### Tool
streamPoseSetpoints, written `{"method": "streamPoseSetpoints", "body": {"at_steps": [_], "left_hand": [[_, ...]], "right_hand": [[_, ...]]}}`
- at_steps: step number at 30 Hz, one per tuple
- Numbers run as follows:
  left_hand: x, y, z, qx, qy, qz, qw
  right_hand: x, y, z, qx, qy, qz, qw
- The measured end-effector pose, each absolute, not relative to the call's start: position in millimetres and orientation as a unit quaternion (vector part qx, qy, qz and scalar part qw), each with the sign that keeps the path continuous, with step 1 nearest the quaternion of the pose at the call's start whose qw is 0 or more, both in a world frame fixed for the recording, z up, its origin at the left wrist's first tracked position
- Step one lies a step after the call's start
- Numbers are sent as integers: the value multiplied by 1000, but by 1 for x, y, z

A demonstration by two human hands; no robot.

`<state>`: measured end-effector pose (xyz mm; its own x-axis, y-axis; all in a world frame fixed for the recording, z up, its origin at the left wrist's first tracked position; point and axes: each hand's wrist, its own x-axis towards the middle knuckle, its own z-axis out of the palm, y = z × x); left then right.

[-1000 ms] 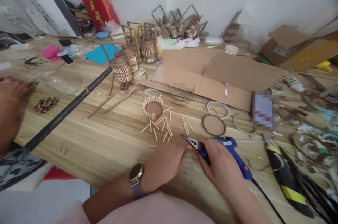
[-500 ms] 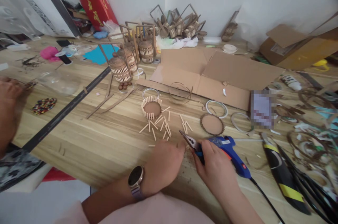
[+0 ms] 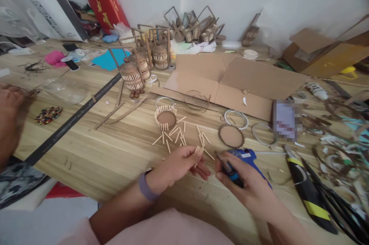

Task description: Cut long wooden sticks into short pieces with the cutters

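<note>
Short pale wooden sticks (image 3: 198,150) are pinched between the thumb and fingers of my left hand (image 3: 180,164); how many is hard to tell. My right hand (image 3: 248,179) grips pliers (image 3: 234,175) with blue and black handles, whose jaws look blurred and point toward the left hand. Beyond my hands stands a round brown base (image 3: 166,119) ringed partway by upright sticks. Several loose sticks (image 3: 174,132) lie scattered beside it. To the right rests a second round base (image 3: 231,136) with a dark rim, and a blue glue gun (image 3: 248,155) lies partly behind my right hand.
Little lidded baskets (image 3: 132,75) with tall handles stand at the back left. Flattened cardboard (image 3: 198,72) spreads across the middle. Black-and-yellow-handled cutters (image 3: 309,195) and tangled strips crowd the right. Another person's hand (image 3: 11,102) is at the far left, near a bead pile (image 3: 49,115).
My left hand has turned palm upward, bringing the sticks in its fingers into view. The pliers have drawn back to the right, away from the left fingers.
</note>
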<state>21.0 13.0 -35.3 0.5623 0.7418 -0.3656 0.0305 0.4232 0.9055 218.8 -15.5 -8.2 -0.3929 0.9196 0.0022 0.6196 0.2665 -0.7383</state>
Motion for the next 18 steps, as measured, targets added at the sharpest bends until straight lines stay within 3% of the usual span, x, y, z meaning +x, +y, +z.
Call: {"method": "streamPoseSetpoints", "body": {"at_steps": [9,18], "left_hand": [[30,5,-46,449,374,218,782],[31,5,-47,400,397,250,788]], "right_hand": [[202,-16,-33,-594,-689,334,245],[199,-22,-38,-538,-714,376,245]]}}
